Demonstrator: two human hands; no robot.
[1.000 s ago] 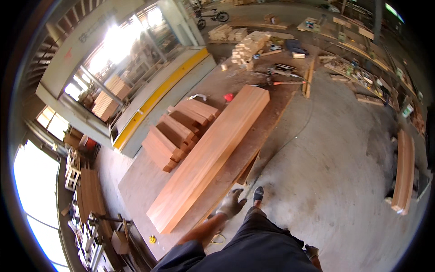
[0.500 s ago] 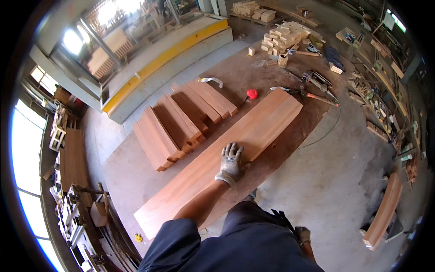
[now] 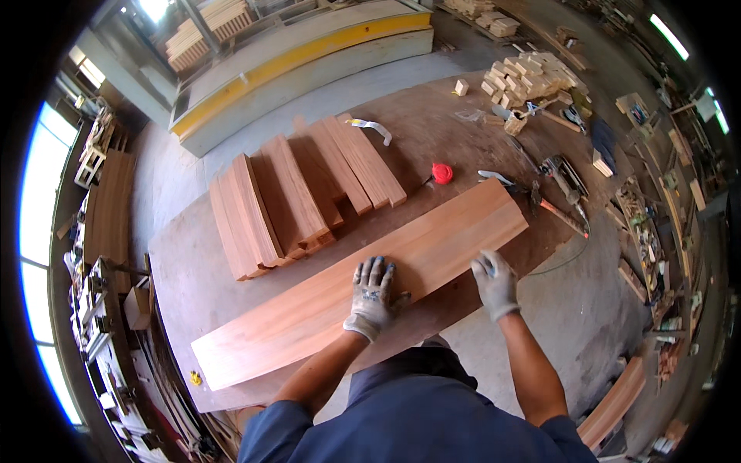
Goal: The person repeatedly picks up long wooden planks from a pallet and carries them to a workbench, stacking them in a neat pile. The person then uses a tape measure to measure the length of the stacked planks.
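Here's the long board [image 3: 413, 266], lying aslant across the brown tabletop [image 3: 174, 255], its far-right end reaching up by the hammer [image 3: 563, 218]. It's a warm reddish-brown, smooth on top, grain running lengthwise, paler and shinier toward the lower-left end, with straight edges and flat-cut ends. Just beyond it sits a row of shorter reddish boards [image 3: 301, 193], and a red round object [image 3: 442, 174] rests near its upper edge.

The gloved left hand [image 3: 372, 297] is open, palm down on the wood, fingers pointing away from the body. The gloved right hand [image 3: 495, 284] is at the near edge toward the right end, fingers curled; whether they grip anything, I cannot tell.

And there's the change: half a second ago that right hand hangs low at the person's side; now it's up by the board. The left, off the wood a second ago, is already on it in the next frame, and stays there.
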